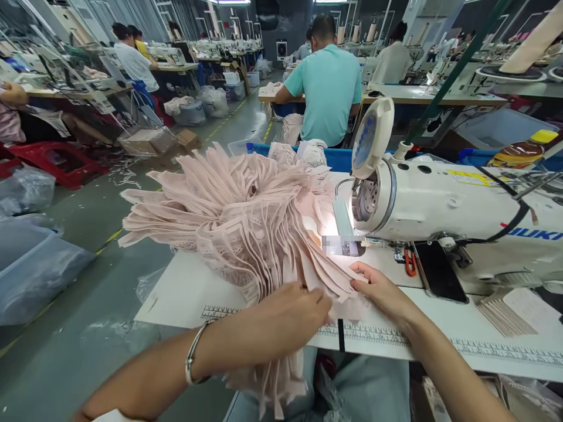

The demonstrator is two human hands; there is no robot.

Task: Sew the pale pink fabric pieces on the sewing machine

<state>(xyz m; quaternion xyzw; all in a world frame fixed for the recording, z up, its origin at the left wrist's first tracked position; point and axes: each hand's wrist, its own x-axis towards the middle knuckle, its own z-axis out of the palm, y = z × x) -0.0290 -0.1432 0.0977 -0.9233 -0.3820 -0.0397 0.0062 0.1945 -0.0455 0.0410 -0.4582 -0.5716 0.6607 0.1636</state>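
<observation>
A large heap of pale pink fabric pieces (246, 217), with lace parts and long strips, spreads over the left of the sewing table and hangs off its front edge. My left hand (303, 308) is closed at the near side of the heap, fingers curled down on the fabric; its fingertips are partly hidden. To its right, my right hand (373, 287) pinches the edge of the fanned pink layers between thumb and fingers. Just beyond the hands stands a white sewing machine (440, 199), its lamp lighting the needle area, where a blurred patch covers some detail.
A black phone (440, 272) and red thread snips (410, 262) lie under the machine arm. A stack of fabric pieces (505, 313) sits at the right. Printed rulers (387, 336) run along the table's front edge. Ahead, a person in a turquoise shirt (329, 88) sits working.
</observation>
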